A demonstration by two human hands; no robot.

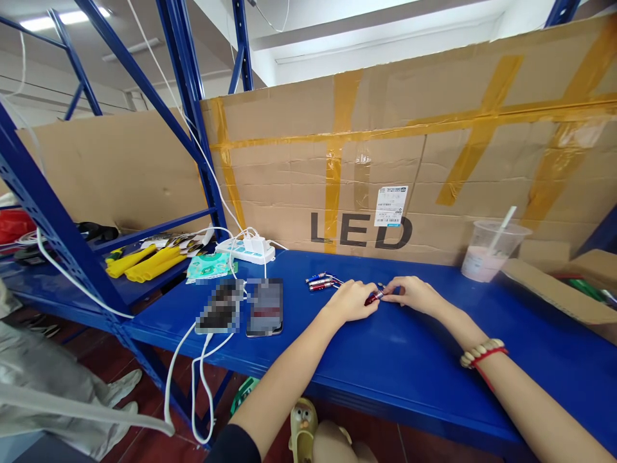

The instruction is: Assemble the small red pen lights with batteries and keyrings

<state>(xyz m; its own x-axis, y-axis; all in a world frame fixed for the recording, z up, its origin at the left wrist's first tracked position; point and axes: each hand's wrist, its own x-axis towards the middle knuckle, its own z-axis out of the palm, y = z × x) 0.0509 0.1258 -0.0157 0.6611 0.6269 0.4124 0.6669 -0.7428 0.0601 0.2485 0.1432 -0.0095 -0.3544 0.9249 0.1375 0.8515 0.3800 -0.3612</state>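
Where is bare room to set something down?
The table is bare between the forearms, and between the right hand and plastic cup. It's crowded around the phone, white cables and power strip; slim tubes lie by the left hand.

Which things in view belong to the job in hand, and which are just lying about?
Apparently in use:
small red piece, between left hand and right hand
slim pieces beside the left hand

Just lying about, it seems:
phone
power strip
cup with straw
open cardboard box

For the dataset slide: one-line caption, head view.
Left hand and right hand handle a small red piece at a blue table, similar pieces lying nearby.
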